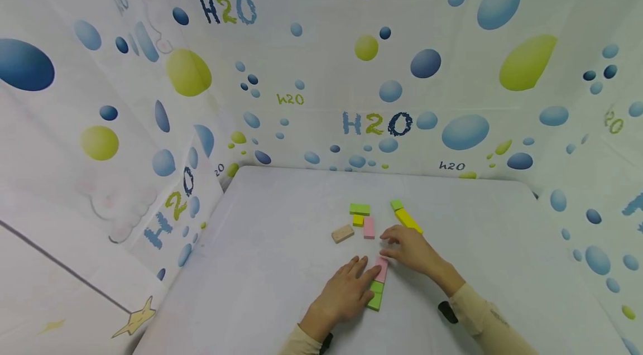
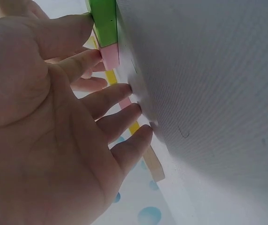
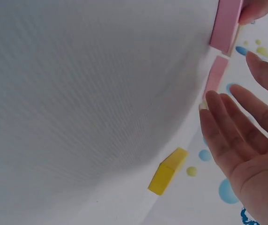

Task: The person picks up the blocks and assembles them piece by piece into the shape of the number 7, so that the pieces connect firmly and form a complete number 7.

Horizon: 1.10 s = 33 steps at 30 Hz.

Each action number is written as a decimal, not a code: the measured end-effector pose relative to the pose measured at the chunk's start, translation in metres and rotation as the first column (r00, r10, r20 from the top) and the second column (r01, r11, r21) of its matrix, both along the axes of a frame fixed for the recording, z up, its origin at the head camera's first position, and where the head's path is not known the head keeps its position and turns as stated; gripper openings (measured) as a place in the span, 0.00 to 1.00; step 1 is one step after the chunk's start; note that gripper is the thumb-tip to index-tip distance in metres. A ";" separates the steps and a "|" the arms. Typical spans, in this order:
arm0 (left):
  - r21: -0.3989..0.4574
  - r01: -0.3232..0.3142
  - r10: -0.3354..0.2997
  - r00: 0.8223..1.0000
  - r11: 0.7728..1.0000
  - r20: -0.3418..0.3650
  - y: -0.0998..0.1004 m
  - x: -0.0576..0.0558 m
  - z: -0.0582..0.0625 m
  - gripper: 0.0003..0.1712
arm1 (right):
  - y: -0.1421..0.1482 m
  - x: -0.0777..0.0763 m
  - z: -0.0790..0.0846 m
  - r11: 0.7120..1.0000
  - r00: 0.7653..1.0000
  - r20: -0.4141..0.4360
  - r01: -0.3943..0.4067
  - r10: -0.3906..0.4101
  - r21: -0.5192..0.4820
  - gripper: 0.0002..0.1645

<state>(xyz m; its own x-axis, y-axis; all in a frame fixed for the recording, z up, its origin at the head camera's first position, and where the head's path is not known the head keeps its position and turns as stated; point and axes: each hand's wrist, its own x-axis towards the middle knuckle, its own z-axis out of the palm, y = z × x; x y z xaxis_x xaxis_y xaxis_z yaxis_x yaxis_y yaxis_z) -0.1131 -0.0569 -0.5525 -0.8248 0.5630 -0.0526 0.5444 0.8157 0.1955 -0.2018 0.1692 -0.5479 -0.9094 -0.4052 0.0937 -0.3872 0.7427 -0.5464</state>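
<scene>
On the white table, a pink block (image 1: 382, 271) and green blocks (image 1: 374, 302) lie end to end in a row. My left hand (image 1: 342, 294) rests beside this row with its fingers spread. In the left wrist view, the thumb touches the green block (image 2: 106, 23) and the index fingertip touches the pink block (image 2: 110, 56). My right hand (image 1: 414, 250) hovers by the row's far end, fingers loosely bent, with nothing held. A second pink block (image 1: 369, 228) lies just beyond, left of the right fingertips.
Left of the second pink block are a yellow cube (image 1: 358, 221), a green block (image 1: 359, 209) and a bare wooden block (image 1: 342, 234). Behind the right hand, a long yellow block (image 1: 408, 221) meets a small green one (image 1: 397, 205). A patterned curtain (image 1: 321, 65) encloses the table.
</scene>
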 end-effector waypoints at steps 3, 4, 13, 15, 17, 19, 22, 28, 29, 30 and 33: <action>0.005 -0.003 0.003 1.000 1.000 0.010 0.000 0.000 0.001 0.33 | 0.000 -0.006 -0.001 1.000 1.000 0.007 0.009 -0.009 -0.005 0.23; 0.007 -0.004 0.004 1.000 1.000 0.011 0.000 0.000 0.002 0.33 | 0.000 -0.009 -0.001 1.000 1.000 0.010 0.014 -0.014 -0.006 0.24; 0.023 -0.007 0.007 0.999 1.000 0.034 0.000 0.001 0.003 0.32 | -0.002 -0.027 -0.002 1.000 1.000 -0.023 0.013 -0.013 0.001 0.27; 0.022 -0.006 0.006 0.999 1.000 0.034 0.000 0.001 0.002 0.32 | -0.003 -0.030 -0.002 1.000 1.000 -0.018 0.010 -0.010 0.002 0.28; 0.022 -0.006 0.005 0.999 1.000 0.033 0.000 0.001 0.002 0.32 | -0.004 -0.034 -0.002 1.000 1.000 -0.008 0.006 -0.006 0.008 0.29; 0.023 -0.006 0.006 0.999 1.000 0.031 0.000 0.000 0.002 0.32 | -0.005 -0.038 -0.002 1.000 1.000 0.002 0.007 -0.007 0.017 0.29; 0.026 -0.004 0.004 0.999 1.000 0.032 0.000 0.000 0.002 0.32 | -0.007 -0.043 -0.004 0.999 1.000 0.014 0.014 -0.015 0.036 0.30; 0.037 0.007 -0.008 1.000 0.999 0.020 -0.001 0.001 0.003 0.32 | -0.010 -0.050 -0.004 0.999 1.000 0.025 0.005 -0.006 0.049 0.32; 0.038 0.008 -0.008 1.000 0.999 0.014 -0.002 0.001 0.003 0.32 | -0.011 -0.050 -0.003 0.999 1.000 0.023 -0.001 0.000 0.049 0.32; 0.038 0.006 -0.007 1.000 0.999 0.013 -0.002 0.001 0.003 0.31 | -0.012 -0.051 -0.003 0.999 1.000 0.019 -0.007 0.006 0.052 0.32; 0.035 0.001 -0.002 1.000 0.999 0.008 -0.002 0.002 0.004 0.31 | -0.015 -0.052 -0.004 0.998 1.000 0.012 -0.024 0.023 0.063 0.31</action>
<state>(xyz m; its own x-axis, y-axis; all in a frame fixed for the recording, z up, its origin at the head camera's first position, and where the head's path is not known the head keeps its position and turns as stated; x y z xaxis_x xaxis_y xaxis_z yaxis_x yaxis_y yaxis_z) -0.1112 -0.0584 -0.5485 -0.8236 0.5658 -0.0396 0.5437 0.8075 0.2288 -0.2537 0.1546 -0.5519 -0.9005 -0.4311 0.0572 -0.3990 0.7667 -0.5030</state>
